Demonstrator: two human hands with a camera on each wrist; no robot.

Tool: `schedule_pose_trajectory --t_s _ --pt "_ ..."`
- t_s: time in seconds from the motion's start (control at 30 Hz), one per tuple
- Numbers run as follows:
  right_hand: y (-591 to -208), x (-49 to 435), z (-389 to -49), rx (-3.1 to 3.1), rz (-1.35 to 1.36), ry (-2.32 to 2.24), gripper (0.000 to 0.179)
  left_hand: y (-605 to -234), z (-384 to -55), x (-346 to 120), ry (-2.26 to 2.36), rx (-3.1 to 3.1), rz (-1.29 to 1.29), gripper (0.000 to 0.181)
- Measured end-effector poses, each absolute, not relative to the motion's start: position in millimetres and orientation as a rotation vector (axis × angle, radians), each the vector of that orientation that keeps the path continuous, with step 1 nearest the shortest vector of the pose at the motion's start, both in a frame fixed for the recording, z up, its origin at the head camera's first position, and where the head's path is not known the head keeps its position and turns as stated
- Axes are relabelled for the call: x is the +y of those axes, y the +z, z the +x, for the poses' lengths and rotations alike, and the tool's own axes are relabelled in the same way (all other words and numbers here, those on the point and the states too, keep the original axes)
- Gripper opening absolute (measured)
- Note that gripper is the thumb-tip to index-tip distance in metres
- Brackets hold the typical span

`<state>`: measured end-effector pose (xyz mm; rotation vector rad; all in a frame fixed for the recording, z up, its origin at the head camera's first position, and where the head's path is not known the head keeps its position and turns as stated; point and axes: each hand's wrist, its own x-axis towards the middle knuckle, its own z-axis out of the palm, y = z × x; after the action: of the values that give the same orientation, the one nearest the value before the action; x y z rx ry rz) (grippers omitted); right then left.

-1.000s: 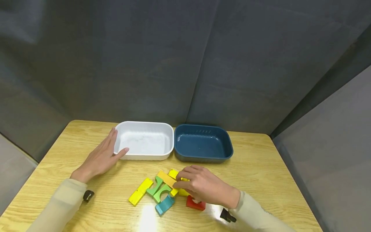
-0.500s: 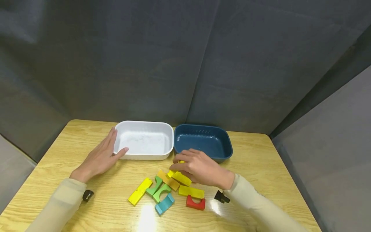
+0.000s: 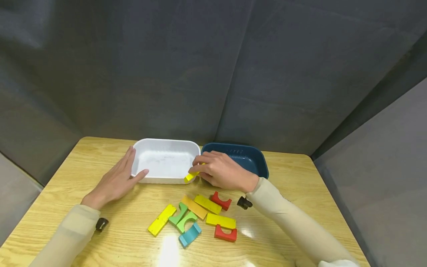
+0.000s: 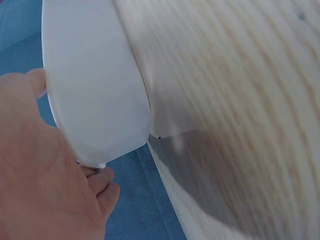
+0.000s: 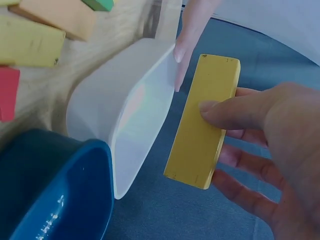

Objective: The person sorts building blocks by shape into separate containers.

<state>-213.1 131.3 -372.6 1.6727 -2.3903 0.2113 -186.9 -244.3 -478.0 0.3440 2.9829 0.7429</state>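
Observation:
A yellow rectangular block (image 5: pixel 202 125) is pinched in my right hand (image 3: pixel 221 171), thumb flat on its broad face and fingertips behind it. In the head view that hand is over the gap between the white bin (image 3: pixel 165 161) and the dark blue bin (image 3: pixel 251 163), with the block's end overlapping the white bin's front right corner. My left hand (image 3: pixel 115 181) rests against the white bin's left end, its fingers straight along the side and its thumb at the front rim. The left wrist view shows the fingertips (image 4: pixel 107 192) right at the bin's edge.
In front of the bins lie several blocks: a long yellow pair (image 3: pixel 162 220), an orange block (image 3: pixel 195 207), green arches (image 3: pixel 186 221), a blue curved block (image 3: pixel 190 235), yellow blocks (image 3: pixel 221 221) and red arches (image 3: pixel 225 233). A dark curtain (image 3: pixel 160 74) hangs behind the table (image 3: pixel 300 196).
My right hand has lifted a yellow block from the pile and moved up and left to the bins, uncovering a red arch and other blocks. My left hand has stayed put.

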Motion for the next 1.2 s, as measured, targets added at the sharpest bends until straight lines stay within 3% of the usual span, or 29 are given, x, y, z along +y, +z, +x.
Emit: schedule_pose_trajectory --t_s 1.2 --pt "-392 62 -296 -2.533 1.702 -0.085 0.031 -480 -187 -249 0.71 2.989 0.324 0.103"
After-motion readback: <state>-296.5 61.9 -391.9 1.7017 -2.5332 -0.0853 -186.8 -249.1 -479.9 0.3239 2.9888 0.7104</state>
